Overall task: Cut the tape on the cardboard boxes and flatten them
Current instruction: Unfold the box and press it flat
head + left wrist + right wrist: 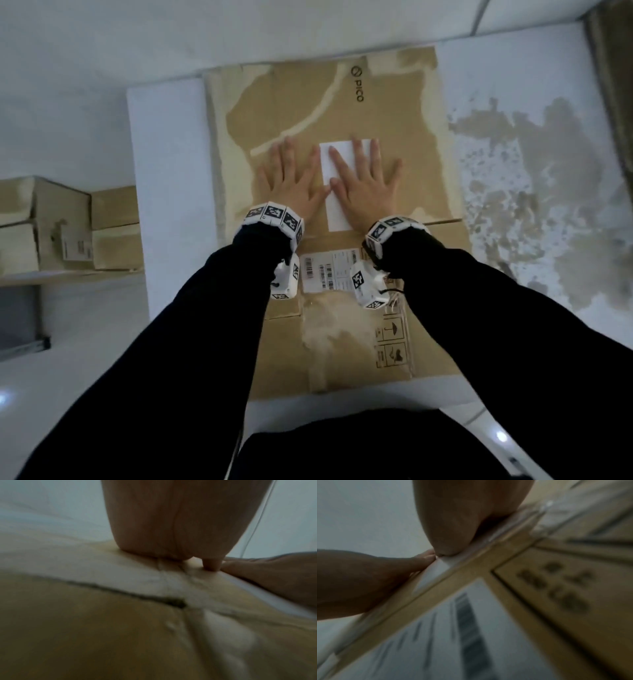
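White floor (164, 178), glossy, with a worn, blotchy patch (534, 192) to the right. Flattened box (394, 113) lies on it, spread out straight in front of the person, torn paper skin over much of its top face.

Both hands on the box, palms down, side by side near its middle. Left hand (291, 185): fingers straight and spread, flat on bare cardboard, holding nothing. Right hand (364, 190): same pose, lying partly over a white sheet (337, 216) stuck or laid on the panel. Wrist views agree, though blurred: palm heels against cardboard, thumbs almost meeting.

Shipping label (330, 270) and handling symbols (390, 342) sit on the nearer panel, between and below the wrists. A cloudy strip of tape (322, 339) runs along the near seam; cannot tell whether it is cut.

Progress, as judged: this box looks collapsed, and the hands appear to be pressing it down. More boxes (68, 226) stand at the left, still in shape, labels on. Those look untouched, so most of the job likely remains. No knife or cutter in sight.
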